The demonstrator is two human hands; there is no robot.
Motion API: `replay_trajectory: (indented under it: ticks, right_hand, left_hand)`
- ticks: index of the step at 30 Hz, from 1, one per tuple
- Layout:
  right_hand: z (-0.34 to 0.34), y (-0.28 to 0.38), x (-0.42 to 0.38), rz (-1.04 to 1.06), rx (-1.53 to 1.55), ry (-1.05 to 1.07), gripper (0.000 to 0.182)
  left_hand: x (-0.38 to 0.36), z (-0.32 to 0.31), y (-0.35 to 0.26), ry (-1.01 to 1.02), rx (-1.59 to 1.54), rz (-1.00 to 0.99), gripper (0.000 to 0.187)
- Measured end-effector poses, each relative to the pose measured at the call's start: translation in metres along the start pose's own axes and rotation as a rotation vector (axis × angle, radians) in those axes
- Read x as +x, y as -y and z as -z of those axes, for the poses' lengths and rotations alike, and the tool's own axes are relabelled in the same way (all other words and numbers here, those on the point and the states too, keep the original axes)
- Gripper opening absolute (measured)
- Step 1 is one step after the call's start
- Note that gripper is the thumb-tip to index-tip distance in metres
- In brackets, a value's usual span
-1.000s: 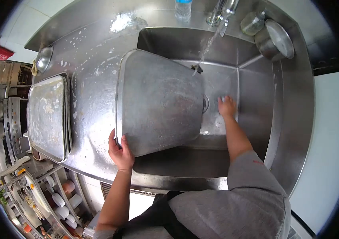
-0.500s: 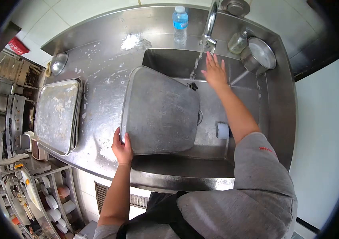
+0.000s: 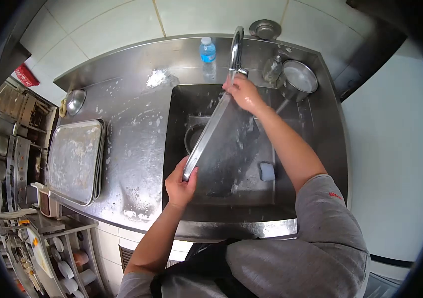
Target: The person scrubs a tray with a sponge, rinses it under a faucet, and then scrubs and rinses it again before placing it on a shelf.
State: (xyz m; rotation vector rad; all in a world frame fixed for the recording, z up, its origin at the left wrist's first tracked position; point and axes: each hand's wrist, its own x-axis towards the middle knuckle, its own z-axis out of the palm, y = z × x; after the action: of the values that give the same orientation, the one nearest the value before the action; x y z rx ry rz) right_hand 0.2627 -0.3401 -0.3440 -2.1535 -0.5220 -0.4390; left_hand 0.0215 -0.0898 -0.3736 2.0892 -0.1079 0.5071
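A metal baking tray (image 3: 207,133) is tilted up on its side over the sink (image 3: 231,213), so mainly its long narrow rim shows. My left hand (image 3: 179,186) grips the lower end, thumb on one side and fingers on the other. At the upper end, my right hand (image 3: 244,94) is closed around the tray's corner, right beneath the faucet (image 3: 236,49). Water runs down over that hand and the tray. A pale blue sponge (image 3: 267,172) lies on the sink floor to the right of the tray.
Stacked baking trays (image 3: 72,164) rest on the left counter, near a metal bowl (image 3: 75,102). White residue (image 3: 158,78) and a water bottle (image 3: 207,52) are behind the sink. A glass bottle (image 3: 272,69) and a metal pot (image 3: 299,77) stand at the back right.
The tray has swung from lying broad side up to standing on edge, shifting right. My right hand has gone from open beside the faucet to holding the tray's upper end. The view has shifted.
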Motion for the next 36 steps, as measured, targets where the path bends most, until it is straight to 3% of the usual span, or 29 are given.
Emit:
replay_trajectory:
  ticks: [2,4,6,8,10,16,26,32,34,35,36]
  right_hand:
    - [-0.015,0.008,-0.013,-0.239,0.056,-0.019,0.023]
    - [-0.027,0.019,-0.009,-0.191,0.169,-0.078,0.022]
    - [-0.035,0.025,-0.003,-0.337,0.377,0.034,0.022]
    - [-0.039,0.026,-0.001,-0.332,0.393,0.068,0.023]
    - [-0.034,0.034,-0.004,-0.291,0.756,0.111,0.022]
    - [0.018,0.050,-0.008,-0.418,1.327,0.217,0.029]
    - [0.059,0.067,-0.019,-0.403,1.438,0.264,0.037]
    - [0.060,0.051,-0.027,-0.374,1.288,0.285,0.036]
    - [0.060,0.032,-0.025,-0.246,0.444,0.219,0.036]
    - [0.063,0.021,-0.027,-0.246,0.441,0.226,0.036]
    - [0.067,0.009,-0.028,-0.078,-0.068,0.044,0.040]
  left_hand:
    - [0.002,-0.002,-0.003,0.007,-0.027,0.071,0.037]
    - [0.006,-0.002,-0.002,0.005,-0.045,0.145,0.036]
    - [0.011,-0.001,-0.001,0.032,-0.016,0.135,0.036]
    - [0.020,-0.001,-0.003,0.040,0.016,0.149,0.036]
    - [0.031,-0.001,-0.004,0.053,0.044,0.159,0.037]
    - [0.080,-0.010,-0.024,0.188,0.246,-0.023,0.038]
    - [0.143,-0.052,-0.044,0.162,0.510,-0.139,0.034]
    - [0.169,-0.093,-0.047,0.192,0.735,-0.270,0.044]
    - [0.180,-0.107,-0.048,0.157,0.692,-0.314,0.043]
    - [0.186,-0.114,-0.047,0.189,0.635,-0.296,0.041]
    - [0.192,-0.120,-0.046,0.218,0.577,-0.277,0.039]
